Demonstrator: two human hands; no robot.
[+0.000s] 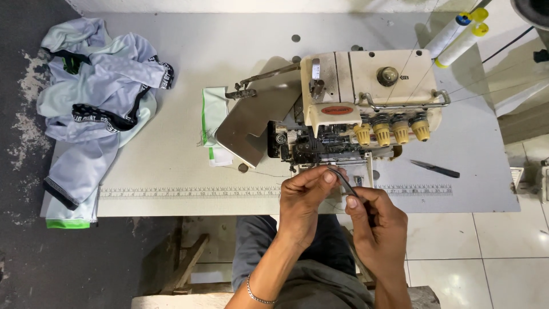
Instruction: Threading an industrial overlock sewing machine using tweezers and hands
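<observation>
A cream overlock sewing machine (366,97) with yellow tension knobs stands on the white table (171,166). Just in front of its open lower part, both hands meet at the table's front edge. My right hand (374,220) pinches slim metal tweezers (343,180), whose tips point up and left toward the machine. My left hand (306,200) has thumb and fingers closed at the tweezer tips; a thread there is too fine to make out. A silver bracelet sits on my left wrist.
A heap of pale grey garments with black trim (97,91) hangs over the table's left end. A white and green fabric piece (213,123) lies beside the machine. Small black snips (434,168) lie to the right. Thread cones (460,34) stand at the back right.
</observation>
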